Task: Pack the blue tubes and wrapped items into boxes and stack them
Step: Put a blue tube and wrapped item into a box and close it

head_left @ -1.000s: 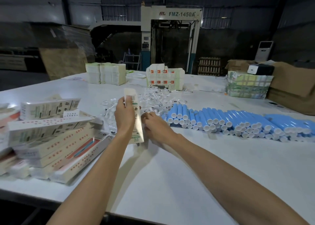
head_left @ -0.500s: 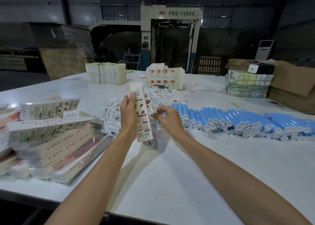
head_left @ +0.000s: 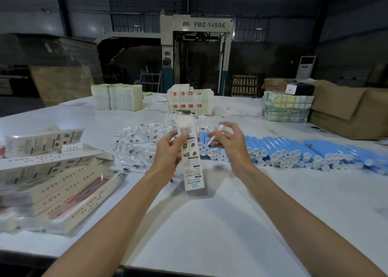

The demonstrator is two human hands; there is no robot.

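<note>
Machine (head_left: 197, 25): lettered "FMZ-1450A"
Left hand (head_left: 168, 151): grips slim white carton (head_left: 192, 171), barcode near top
Right hand (head_left: 228, 143): pinches clear-wrapped item (head_left: 212, 140)
Blue tubes (head_left: 294, 148): white-capped, on bench (head_left: 210, 224)

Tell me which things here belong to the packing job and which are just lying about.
Job: box in left hand, wrapped item in right hand, blue tubes, wrapped-item pile, stacked boxes.
Lying about: brown cardboard, strapped bundle, FMZ-1450A machine.
</note>
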